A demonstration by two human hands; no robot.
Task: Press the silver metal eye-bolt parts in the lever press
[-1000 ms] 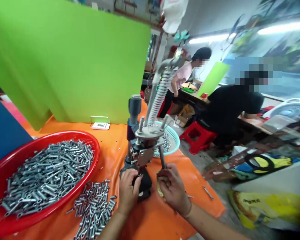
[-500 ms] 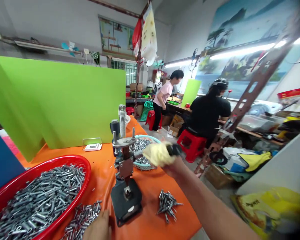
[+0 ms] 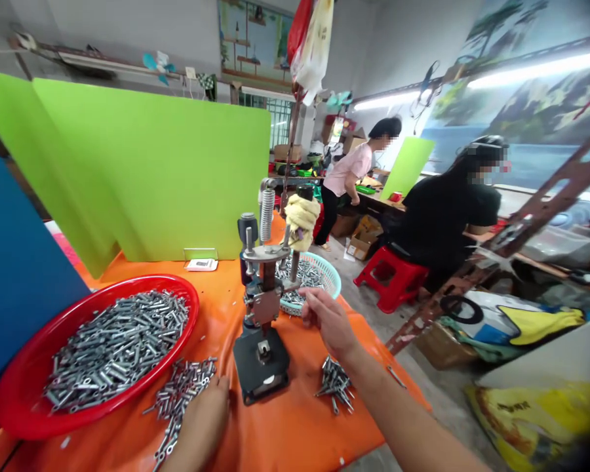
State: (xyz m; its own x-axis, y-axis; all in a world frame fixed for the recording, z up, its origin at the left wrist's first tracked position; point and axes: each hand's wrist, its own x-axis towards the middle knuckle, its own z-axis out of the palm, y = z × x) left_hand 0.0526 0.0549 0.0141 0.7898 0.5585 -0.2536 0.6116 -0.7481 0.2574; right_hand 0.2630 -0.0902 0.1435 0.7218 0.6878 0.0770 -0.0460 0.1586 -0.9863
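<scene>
A small hand press (image 3: 261, 308) stands on the orange table (image 3: 295, 432). Its lever is upright, with a yellow cloth-wrapped handle (image 3: 301, 219) at the top. My right hand (image 3: 327, 320) hovers just right of the press body, below the handle. Its fingers are loosely curled and apart, with nothing visible in them. My left hand (image 3: 201, 419) lies palm down on a loose pile of small metal tubes (image 3: 181, 390), left of the black press base (image 3: 261, 367). A small heap of metal pins (image 3: 335, 387) lies under my right forearm.
A red basin (image 3: 14, 406) full of metal tubes sits at the left. A teal basket (image 3: 332, 278) of parts stands behind the press. Green boards (image 3: 152, 183) wall the back, and a blue board (image 3: 14, 275) the left. Two people work at a far bench by a red stool (image 3: 391, 278).
My right hand let go of the cloth-wrapped handle and dropped beside the press, and the lever swung upright. My left hand moved from the press base onto the tube pile.
</scene>
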